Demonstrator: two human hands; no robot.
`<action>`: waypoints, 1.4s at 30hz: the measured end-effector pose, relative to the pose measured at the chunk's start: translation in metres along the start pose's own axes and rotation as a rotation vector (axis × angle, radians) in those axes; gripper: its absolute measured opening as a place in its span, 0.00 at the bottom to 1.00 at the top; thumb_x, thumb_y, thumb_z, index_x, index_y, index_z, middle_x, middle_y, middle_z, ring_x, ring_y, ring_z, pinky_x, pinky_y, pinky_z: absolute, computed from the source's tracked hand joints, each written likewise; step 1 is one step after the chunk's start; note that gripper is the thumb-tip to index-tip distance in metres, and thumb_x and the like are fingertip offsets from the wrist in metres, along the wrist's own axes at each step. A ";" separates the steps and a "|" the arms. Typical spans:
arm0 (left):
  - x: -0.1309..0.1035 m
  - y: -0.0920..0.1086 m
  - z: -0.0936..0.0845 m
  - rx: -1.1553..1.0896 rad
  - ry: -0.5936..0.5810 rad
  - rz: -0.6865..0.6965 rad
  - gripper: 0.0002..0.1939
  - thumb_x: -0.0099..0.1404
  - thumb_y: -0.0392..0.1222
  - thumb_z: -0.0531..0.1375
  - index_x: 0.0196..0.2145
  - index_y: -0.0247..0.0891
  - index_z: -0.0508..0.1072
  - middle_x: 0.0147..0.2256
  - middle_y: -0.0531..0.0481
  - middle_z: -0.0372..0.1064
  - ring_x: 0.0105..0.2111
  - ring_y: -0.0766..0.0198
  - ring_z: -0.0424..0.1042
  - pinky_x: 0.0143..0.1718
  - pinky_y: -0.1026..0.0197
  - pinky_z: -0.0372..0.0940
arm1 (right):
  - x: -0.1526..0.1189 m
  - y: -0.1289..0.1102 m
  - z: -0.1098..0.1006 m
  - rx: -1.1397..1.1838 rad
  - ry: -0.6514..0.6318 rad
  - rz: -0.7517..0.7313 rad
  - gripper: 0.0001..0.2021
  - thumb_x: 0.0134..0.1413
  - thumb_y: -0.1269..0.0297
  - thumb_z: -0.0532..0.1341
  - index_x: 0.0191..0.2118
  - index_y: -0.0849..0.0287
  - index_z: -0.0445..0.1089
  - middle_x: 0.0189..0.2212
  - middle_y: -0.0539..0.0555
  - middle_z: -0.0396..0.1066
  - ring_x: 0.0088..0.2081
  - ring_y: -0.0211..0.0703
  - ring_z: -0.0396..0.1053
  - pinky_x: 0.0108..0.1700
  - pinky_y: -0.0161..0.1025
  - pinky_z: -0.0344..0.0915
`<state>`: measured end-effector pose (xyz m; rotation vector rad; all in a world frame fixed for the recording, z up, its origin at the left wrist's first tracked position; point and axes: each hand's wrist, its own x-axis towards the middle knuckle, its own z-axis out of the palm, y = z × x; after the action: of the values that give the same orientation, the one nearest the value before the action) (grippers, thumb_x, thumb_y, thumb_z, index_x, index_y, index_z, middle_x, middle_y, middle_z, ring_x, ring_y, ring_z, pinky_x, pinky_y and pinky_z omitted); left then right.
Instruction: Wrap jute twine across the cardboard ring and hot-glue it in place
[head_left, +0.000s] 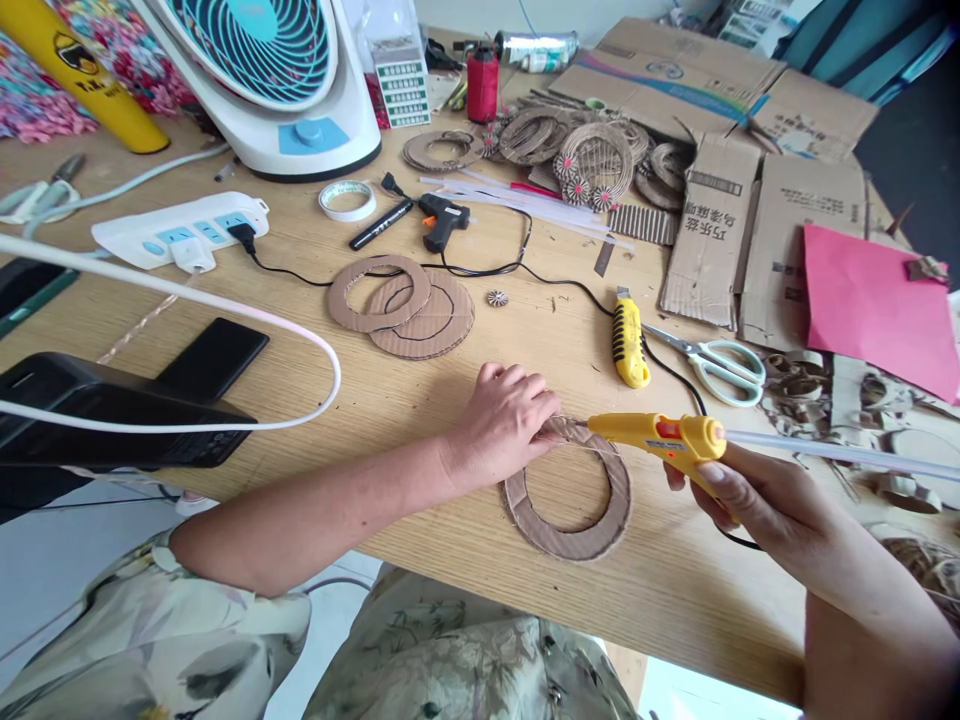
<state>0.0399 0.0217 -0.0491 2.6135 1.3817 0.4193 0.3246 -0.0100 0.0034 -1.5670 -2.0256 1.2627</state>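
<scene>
A cardboard ring [566,540] lies flat near the front of the table, with thin string-like strands across its top edge. My left hand [502,420] is closed on the ring's upper left part; its fingertips are partly hidden. My right hand [757,500] grips a yellow hot glue gun [652,432], a long clear glue stick [832,453] running out of its back. The nozzle points left and is at the ring's top edge, close to my left fingers. Whether it touches the cardboard I cannot tell.
Beyond my hands are a yellow utility knife [630,345], scissors [726,368], two cut cardboard pieces [442,335] and a black glue gun [444,220]. A power strip [180,232] and fan [300,140] stand left. Cardboard sheets [802,230] and scraps fill the right. A black cord [570,283] crosses the table.
</scene>
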 end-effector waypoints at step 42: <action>0.000 -0.001 0.003 -0.008 0.019 0.007 0.13 0.65 0.51 0.66 0.39 0.38 0.74 0.42 0.47 0.72 0.45 0.53 0.66 0.45 0.51 0.51 | 0.006 -0.003 0.001 -0.069 -0.012 -0.041 0.23 0.66 0.44 0.51 0.37 0.59 0.70 0.20 0.48 0.61 0.21 0.35 0.61 0.23 0.32 0.59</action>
<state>0.0397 0.0219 -0.0518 2.6156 1.3745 0.4509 0.3199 -0.0049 0.0032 -1.5424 -2.1188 1.2022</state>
